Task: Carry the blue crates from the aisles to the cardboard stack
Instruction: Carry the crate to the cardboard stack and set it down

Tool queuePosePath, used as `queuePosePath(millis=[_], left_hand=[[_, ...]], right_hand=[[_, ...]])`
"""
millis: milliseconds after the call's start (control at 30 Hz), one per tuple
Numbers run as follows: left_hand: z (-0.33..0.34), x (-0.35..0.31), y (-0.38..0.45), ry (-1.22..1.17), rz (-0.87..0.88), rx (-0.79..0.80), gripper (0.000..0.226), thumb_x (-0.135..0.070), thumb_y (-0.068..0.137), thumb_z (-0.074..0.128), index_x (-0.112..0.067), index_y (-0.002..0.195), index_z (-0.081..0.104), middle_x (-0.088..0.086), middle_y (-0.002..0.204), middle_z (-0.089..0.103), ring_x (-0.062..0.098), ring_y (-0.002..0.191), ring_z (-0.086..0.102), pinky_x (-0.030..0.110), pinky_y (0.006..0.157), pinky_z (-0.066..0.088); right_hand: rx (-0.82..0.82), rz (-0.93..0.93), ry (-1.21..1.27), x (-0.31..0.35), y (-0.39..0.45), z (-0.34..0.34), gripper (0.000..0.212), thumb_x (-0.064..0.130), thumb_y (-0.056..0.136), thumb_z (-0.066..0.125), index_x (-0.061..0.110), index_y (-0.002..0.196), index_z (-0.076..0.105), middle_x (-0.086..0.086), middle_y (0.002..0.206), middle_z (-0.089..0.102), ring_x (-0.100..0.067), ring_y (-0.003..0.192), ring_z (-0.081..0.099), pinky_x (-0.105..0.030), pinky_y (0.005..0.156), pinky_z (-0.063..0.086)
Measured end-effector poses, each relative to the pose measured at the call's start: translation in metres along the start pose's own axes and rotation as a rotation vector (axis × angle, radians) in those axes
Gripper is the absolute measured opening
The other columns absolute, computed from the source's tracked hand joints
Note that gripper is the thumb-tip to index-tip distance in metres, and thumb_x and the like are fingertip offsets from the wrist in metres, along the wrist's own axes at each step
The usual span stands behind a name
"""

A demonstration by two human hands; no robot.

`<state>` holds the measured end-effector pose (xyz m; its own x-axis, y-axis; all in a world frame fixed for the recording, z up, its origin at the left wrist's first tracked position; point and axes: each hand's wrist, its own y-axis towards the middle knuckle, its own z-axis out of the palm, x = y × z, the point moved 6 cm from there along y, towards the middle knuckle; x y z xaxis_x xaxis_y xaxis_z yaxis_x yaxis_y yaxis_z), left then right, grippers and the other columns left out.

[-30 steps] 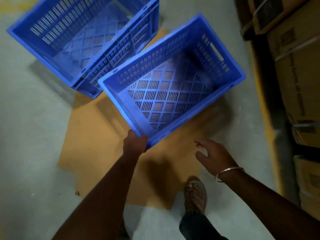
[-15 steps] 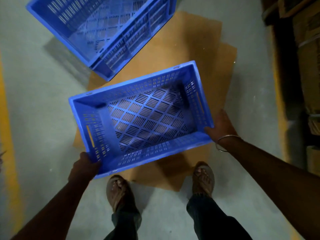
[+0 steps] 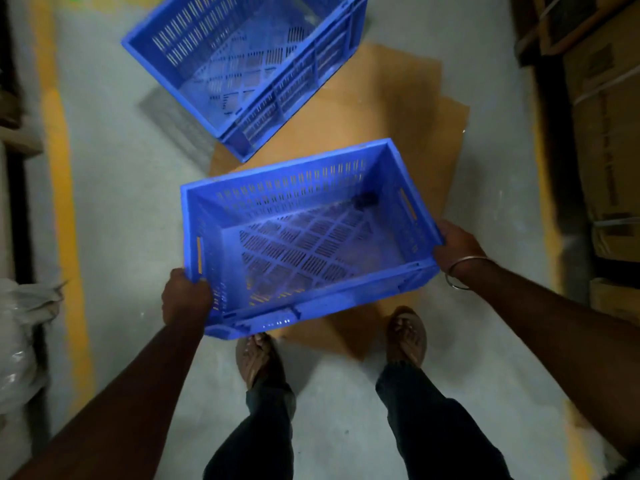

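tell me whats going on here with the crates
A person stands in an aisle holding an empty blue crate off the floor. The left hand grips its near left corner and the right hand grips its right end. A second blue crate sits just ahead, partly on flat cardboard sheets laid on the floor. Cardboard boxes line the right side.

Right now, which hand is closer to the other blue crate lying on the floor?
Left. The left hand grips the held crate on the side below the floor crate; the right hand sits farther off to its right.
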<state>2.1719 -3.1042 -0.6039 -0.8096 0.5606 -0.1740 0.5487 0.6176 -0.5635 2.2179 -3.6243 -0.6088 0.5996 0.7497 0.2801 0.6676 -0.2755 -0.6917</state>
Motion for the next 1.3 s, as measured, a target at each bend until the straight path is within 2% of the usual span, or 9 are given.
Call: queuePosePath(millis=[300, 367, 533, 633, 700, 867, 1000, 1200, 1300], left_hand=[[-0.174, -0.03, -0.165, 0.036, 0.114, -0.117, 0.033, -0.024, 0.089, 0.058, -0.002, 0.112, 0.05, 0.029, 0.114, 0.059, 0.048, 0.107, 0.059, 0.054, 0.087, 0.048], [-0.23, -0.055, -0.208, 0.027, 0.225, -0.128, 0.032, -0.027, 0.088, 0.056, -0.003, 0.108, 0.05, 0.029, 0.113, 0.059, 0.048, 0.105, 0.059, 0.053, 0.085, 0.048], [-0.332, -0.106, -0.261, 0.023, 0.558, -0.124, 0.028, -0.029, 0.086, 0.057, -0.005, 0.096, 0.046, 0.031, 0.096, 0.06, 0.05, 0.092, 0.061, 0.05, 0.073, 0.047], [-0.368, -0.132, -0.27, 0.058, 0.779, -0.112, 0.025, -0.024, 0.087, 0.062, -0.011, 0.092, 0.041, 0.029, 0.088, 0.062, 0.049, 0.084, 0.062, 0.047, 0.065, 0.045], [-0.385, -0.151, -0.274, 0.083, 0.91, -0.074, 0.024, -0.02, 0.088, 0.065, -0.011, 0.095, 0.044, 0.028, 0.09, 0.064, 0.048, 0.085, 0.062, 0.047, 0.066, 0.045], [-0.417, -0.202, -0.294, 0.148, 1.179, -0.034, 0.027, -0.013, 0.085, 0.07, -0.006, 0.107, 0.057, 0.028, 0.098, 0.067, 0.048, 0.091, 0.064, 0.05, 0.074, 0.048], [-0.418, -0.23, -0.333, 0.198, 1.358, 0.066, 0.033, -0.025, 0.085, 0.065, -0.008, 0.112, 0.059, 0.023, 0.098, 0.069, 0.045, 0.091, 0.066, 0.049, 0.074, 0.05], [-0.39, -0.238, -0.423, 0.27, 1.572, 0.24, 0.04, -0.035, 0.076, 0.056, -0.012, 0.107, 0.064, 0.019, 0.092, 0.07, 0.041, 0.086, 0.067, 0.045, 0.072, 0.049], [-0.365, -0.227, -0.47, 0.319, 1.67, 0.324, 0.041, -0.034, 0.072, 0.051, -0.009, 0.102, 0.063, 0.019, 0.088, 0.069, 0.041, 0.083, 0.067, 0.043, 0.069, 0.047]], right_hand=[[-0.096, -0.006, 0.122, 0.019, -0.211, -0.143, 0.067, 0.002, 0.077, 0.057, 0.025, 0.14, 0.049, -0.017, 0.118, 0.066, -0.035, 0.104, 0.064, -0.032, 0.083, 0.048], [-0.142, 0.002, 0.136, 0.026, -0.272, -0.189, 0.077, 0.006, 0.078, 0.056, 0.033, 0.147, 0.036, -0.022, 0.118, 0.064, -0.037, 0.101, 0.064, -0.035, 0.08, 0.051], [-0.29, -0.039, 0.155, 0.041, -0.398, -0.255, 0.086, 0.009, 0.078, 0.051, 0.041, 0.15, 0.017, -0.02, 0.079, 0.055, -0.036, 0.071, 0.058, -0.041, 0.063, 0.048], [-0.524, -0.034, 0.201, 0.037, -0.452, -0.271, 0.084, 0.012, 0.075, 0.052, 0.041, 0.149, 0.024, -0.025, 0.097, 0.062, -0.039, 0.086, 0.062, -0.048, 0.079, 0.053], [-0.651, 0.01, 0.239, 0.036, -0.494, -0.269, 0.083, 0.009, 0.076, 0.056, 0.041, 0.148, 0.03, -0.026, 0.114, 0.062, -0.039, 0.099, 0.062, -0.047, 0.088, 0.051], [-0.736, 0.19, 0.374, 0.036, -0.603, -0.234, 0.078, 0.006, 0.081, 0.057, 0.036, 0.148, 0.031, -0.023, 0.12, 0.062, -0.038, 0.099, 0.062, -0.035, 0.083, 0.048], [-0.829, 0.297, 0.466, 0.02, -0.681, -0.2, 0.074, 0.018, 0.078, 0.055, 0.031, 0.148, 0.034, -0.011, 0.144, 0.049, -0.031, 0.129, 0.049, -0.029, 0.104, 0.037], [-0.899, 0.54, 0.63, -0.024, -0.786, -0.136, 0.078, 0.013, 0.08, 0.064, 0.048, 0.142, 0.032, -0.012, 0.097, 0.068, -0.028, 0.087, 0.064, -0.03, 0.072, 0.045], [-0.936, 0.66, 0.729, -0.049, -0.838, -0.099, 0.074, 0.017, 0.082, 0.064, 0.051, 0.14, 0.034, -0.01, 0.097, 0.068, -0.028, 0.082, 0.063, -0.03, 0.072, 0.044]])
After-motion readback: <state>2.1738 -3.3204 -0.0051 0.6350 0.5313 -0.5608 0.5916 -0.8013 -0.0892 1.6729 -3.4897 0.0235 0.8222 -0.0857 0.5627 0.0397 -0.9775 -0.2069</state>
